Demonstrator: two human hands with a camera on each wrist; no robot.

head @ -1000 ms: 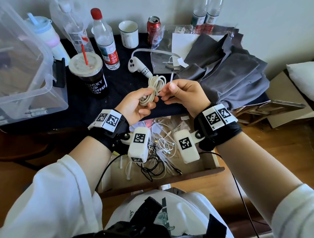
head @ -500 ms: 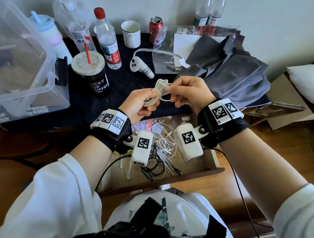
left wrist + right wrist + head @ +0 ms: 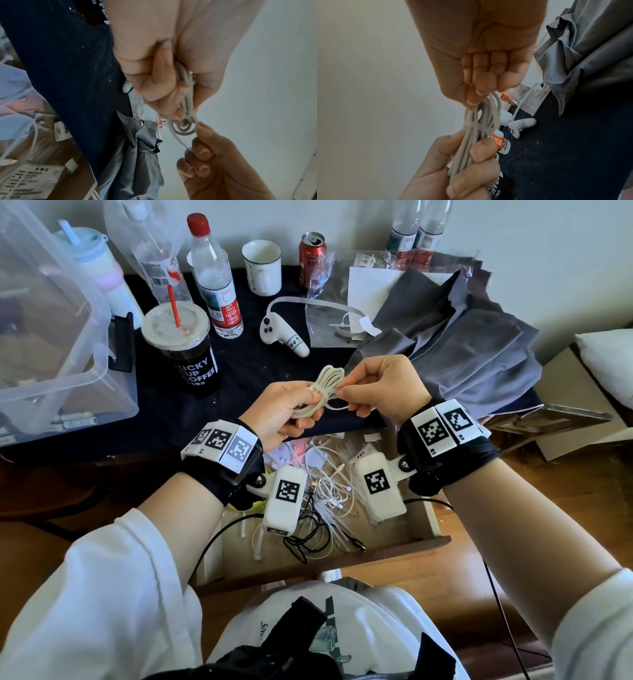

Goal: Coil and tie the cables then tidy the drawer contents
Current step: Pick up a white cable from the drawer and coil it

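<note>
While our left hand point(image 3: 286, 414) grips the coiled cable point(image 3: 322, 392), its length slanting up-right above the open drawer point(image 3: 430, 517), our right hand point(image 3: 382, 386) pinches the zip tie point(image 3: 485, 129).

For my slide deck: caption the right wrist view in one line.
Left hand grips a coiled white cable while the right hand pinches the cable tie wrapped around it.

The head view looks forward and down from above onto the dark-clothed tabletop point(image 3: 239, 378) and the open wooden drawer point(image 3: 342, 556) beneath. Each wrist view looks along its palm from very close, facing the opposite hand. All three share the coiled white cable point(image 3: 322, 392) point(image 3: 186, 102) point(image 3: 479, 121); the head and right wrist views share the white handheld controller point(image 3: 281, 335) point(image 3: 522, 124).
</note>
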